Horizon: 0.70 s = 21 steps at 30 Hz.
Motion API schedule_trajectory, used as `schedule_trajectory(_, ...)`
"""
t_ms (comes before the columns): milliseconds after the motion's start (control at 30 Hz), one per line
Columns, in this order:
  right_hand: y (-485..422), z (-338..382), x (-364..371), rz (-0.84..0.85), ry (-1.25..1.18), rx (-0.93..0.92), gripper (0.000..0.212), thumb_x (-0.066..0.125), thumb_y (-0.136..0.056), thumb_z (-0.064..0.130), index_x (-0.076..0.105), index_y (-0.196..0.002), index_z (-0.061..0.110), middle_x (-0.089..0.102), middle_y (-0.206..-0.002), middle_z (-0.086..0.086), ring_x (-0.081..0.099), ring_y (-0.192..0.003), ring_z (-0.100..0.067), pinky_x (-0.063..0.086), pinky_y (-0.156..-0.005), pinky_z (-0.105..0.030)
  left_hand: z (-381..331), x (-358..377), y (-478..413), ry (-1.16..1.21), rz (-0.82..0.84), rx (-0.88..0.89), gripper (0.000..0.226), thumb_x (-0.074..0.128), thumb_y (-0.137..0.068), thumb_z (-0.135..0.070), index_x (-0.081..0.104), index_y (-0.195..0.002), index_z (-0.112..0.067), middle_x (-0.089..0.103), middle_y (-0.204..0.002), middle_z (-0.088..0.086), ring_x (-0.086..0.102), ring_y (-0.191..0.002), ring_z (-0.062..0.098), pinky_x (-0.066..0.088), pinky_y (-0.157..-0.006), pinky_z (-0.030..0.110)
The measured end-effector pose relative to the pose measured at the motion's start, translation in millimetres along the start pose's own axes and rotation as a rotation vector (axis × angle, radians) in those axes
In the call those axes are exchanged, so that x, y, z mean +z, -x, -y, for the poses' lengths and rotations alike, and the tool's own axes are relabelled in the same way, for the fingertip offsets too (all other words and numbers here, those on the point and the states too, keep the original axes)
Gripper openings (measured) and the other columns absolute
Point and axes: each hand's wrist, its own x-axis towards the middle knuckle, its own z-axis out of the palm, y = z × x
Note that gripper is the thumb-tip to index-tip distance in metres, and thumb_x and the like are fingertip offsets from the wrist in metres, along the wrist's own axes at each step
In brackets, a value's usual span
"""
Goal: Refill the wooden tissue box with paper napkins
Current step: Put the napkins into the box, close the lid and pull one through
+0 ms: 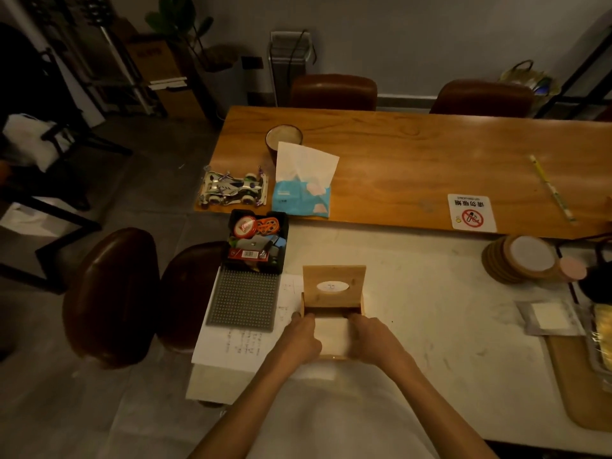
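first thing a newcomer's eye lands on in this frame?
Both hands, left hand and right hand, pressing a white napkin stack into the wooden tissue box at centre, its lid standing open with an oval slot. Next, behind it on the wooden table, the blue tissue pack with a sheet sticking up, beside a toy race car.
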Motion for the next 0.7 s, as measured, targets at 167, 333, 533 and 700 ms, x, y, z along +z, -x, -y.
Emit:
schedule_trajectory(167,-8.5,0.4,-1.8,0.022,0.005,0.02,0.048,0.06,-0.085,0.013,0.046,-0.131,0.015,0.063,-0.119,-0.009,0.063,-0.105,-0.026,0.049,-0.08,-0.028,1.6,-1.7,-5.1,-0.013,0.039,-0.027,0.055,0.05,-0.086,-0.004,0.039,-0.139,-0.013,0.039,-0.139,0.015,0.049,-0.123,0.031,0.044,-0.098,0.035)
schedule_trajectory(333,-14.7,3.1,0.8,-0.011,0.105,0.052,0.039,0.053,-0.087,0.008,0.052,-0.126,0.009,0.065,-0.114,-0.012,0.065,-0.1,-0.027,0.052,-0.081,-0.031,-2.2,-1.8,-8.8,-0.083,-0.014,-0.05,0.051,0.052,-0.086,0.003,0.045,-0.134,-0.012,0.055,-0.127,0.016,0.057,-0.114,0.03,0.051,-0.089,0.036)
schedule_trajectory(533,-15.5,0.8,5.0,-0.033,0.145,0.019,0.039,0.048,-0.09,0.006,0.047,-0.129,0.009,0.064,-0.114,-0.014,0.065,-0.1,-0.029,0.051,-0.079,-0.033,-0.3,-1.0,-10.6,-0.111,-0.016,-0.048,0.053,0.05,-0.086,0.007,0.044,-0.135,-0.013,0.056,-0.125,0.016,0.059,-0.111,0.029,0.052,-0.088,0.036)
schedule_trajectory(700,-16.5,0.0,5.8,-0.035,0.148,0.002,0.044,0.048,-0.089,0.004,0.047,-0.132,0.009,0.065,-0.117,-0.015,0.064,-0.104,-0.03,0.051,-0.085,-0.035,-0.1,0.1,-11.9,-0.111,-0.027,-0.035,0.059,0.048,-0.086,0.009,0.042,-0.139,-0.016,0.058,-0.123,0.015,0.06,-0.11,0.029,0.051,-0.087,0.036)
